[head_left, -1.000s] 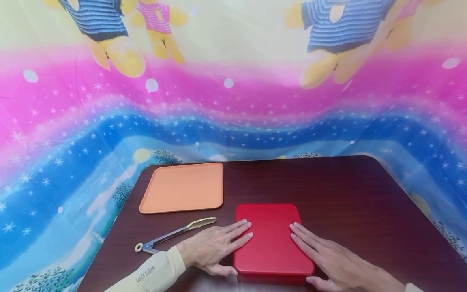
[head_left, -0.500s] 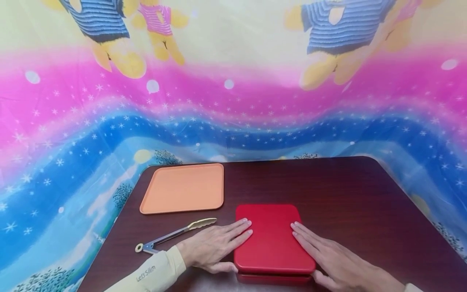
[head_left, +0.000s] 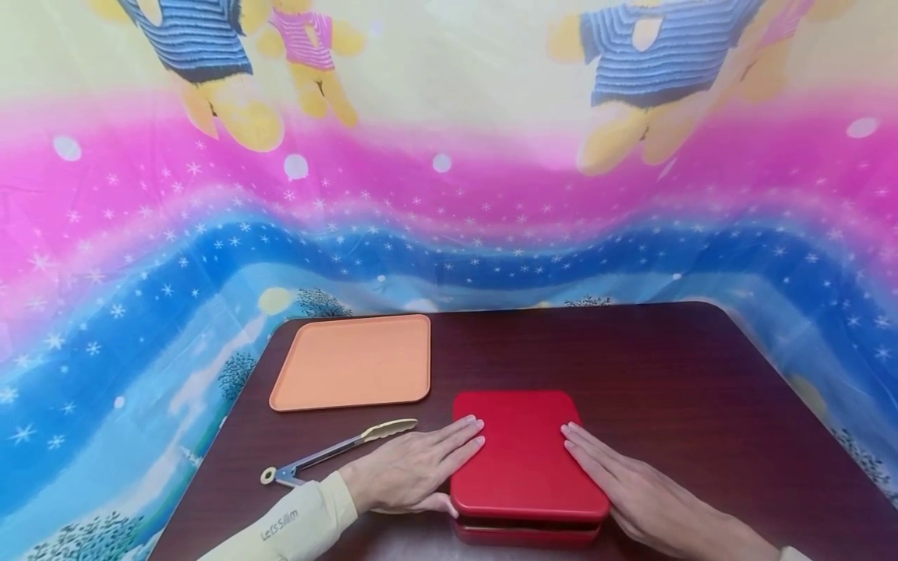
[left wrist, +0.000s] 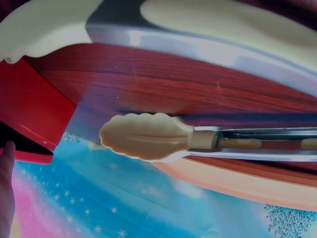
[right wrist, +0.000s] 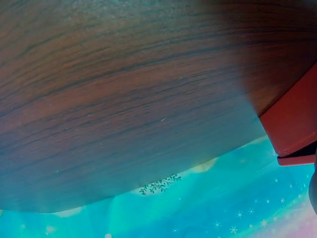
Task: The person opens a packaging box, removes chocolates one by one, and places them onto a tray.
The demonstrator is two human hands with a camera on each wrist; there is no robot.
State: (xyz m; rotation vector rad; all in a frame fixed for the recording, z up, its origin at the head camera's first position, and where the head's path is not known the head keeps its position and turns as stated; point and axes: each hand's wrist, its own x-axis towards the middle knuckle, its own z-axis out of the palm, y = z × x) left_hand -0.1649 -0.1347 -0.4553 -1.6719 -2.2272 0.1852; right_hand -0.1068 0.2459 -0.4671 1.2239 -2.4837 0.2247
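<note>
A red rectangular lid sits over a red box, its near edge raised with a dark gap below. My left hand holds the lid's left side, fingers on top and thumb at the near corner. On the opposite side my right hand holds the lid with fingers on top; its thumb is hidden. What lies inside the box cannot be seen. The left wrist view shows the box and the lid's rim, parted by a dark gap. At the right wrist view's edge shows the box.
Kitchen tongs with cream scalloped tips lie left of the box, close to my left forearm. An orange tray rests at the table's back left. Behind the dark wooden table hangs a printed cloth.
The lid's near edge has risen, and the dark gap between it and the box has widened. Both hands stay at its sides. My right thumb has gone out of sight.
</note>
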